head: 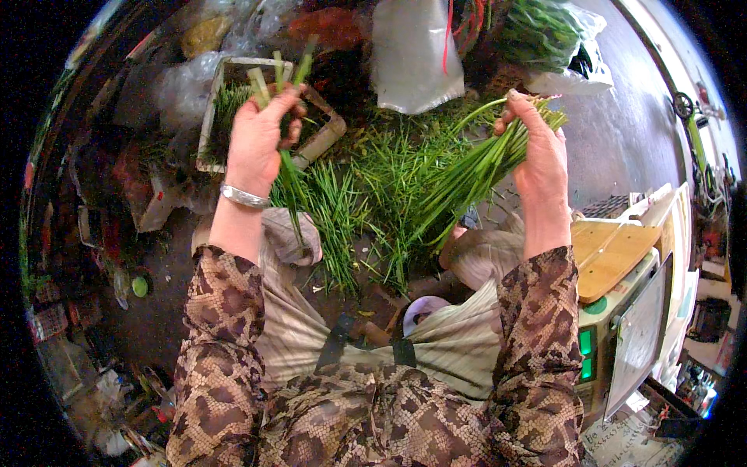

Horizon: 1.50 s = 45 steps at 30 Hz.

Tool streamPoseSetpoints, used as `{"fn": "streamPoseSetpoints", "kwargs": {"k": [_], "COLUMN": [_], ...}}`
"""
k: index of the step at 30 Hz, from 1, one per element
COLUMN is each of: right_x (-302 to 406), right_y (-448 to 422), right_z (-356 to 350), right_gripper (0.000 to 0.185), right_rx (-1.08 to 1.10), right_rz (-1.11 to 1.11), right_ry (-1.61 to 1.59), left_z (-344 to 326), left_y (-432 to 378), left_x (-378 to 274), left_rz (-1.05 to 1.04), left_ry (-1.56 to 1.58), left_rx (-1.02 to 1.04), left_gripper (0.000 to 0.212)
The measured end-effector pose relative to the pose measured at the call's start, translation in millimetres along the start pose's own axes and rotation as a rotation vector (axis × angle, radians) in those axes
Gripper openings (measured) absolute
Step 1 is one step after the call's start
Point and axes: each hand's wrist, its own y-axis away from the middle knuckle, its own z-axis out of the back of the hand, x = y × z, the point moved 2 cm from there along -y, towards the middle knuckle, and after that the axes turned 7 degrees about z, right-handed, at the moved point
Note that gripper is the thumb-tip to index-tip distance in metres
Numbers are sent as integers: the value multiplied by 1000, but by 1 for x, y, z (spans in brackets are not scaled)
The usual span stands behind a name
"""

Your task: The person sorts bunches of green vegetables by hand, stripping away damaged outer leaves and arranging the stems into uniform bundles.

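Note:
My left hand (257, 140), with a silver bracelet at the wrist, grips a few green stalks (290, 181). Their pale cut ends stick up above the fingers and look blurred, while the leaves hang below. In my right hand (540, 146) is a thicker bunch of long, thin green stems (475, 181), which looks like chives. Its cut ends point up to the right, and the leaf tips slope down to the left; one stem (481, 111) arcs away near the fingertips. Between and below both hands, a loose heap of similar greens (385, 181) lies on the dark floor.
Behind my left hand stands a pale box (318, 143) with greens inside. A white plastic bag (417, 58) lies ahead, beside red strings (446, 41) and bagged leafy vegetables (540, 35). At right are a wooden board (613, 254) and a scale with a green-lit display (586, 353).

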Motion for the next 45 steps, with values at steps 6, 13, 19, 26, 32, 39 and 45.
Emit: {"fn": "streamPoseSetpoints", "kwargs": {"k": [6,13,19,26,32,39,45], "right_x": [-2,-3,-16,-15,-12,-4,7], "right_y": [5,17,18,24,22,6,8], "right_z": [-10,-29,-32,-36,-34,-13,-10], "right_gripper": [14,12,16,15,12,12,18], "right_rx": [106,290,350,313,276,-4,69], "right_rz": [-80,-177,-113,-130,-74,58,42], "right_ry": [-17,-138,75,80,136,18,302], "left_z": [-29,-56,-61,-65,-63,-54,-51], "left_y": [14,36,38,40,41,35,31], "left_x": [17,19,29,34,36,35,36], "left_rz": [75,196,235,242,258,238,237], "left_ry": [-3,-14,-9,-45,-48,-75,-36], "left_rx": [303,432,482,553,534,394,328], "left_gripper": [14,15,19,20,20,16,14]}}
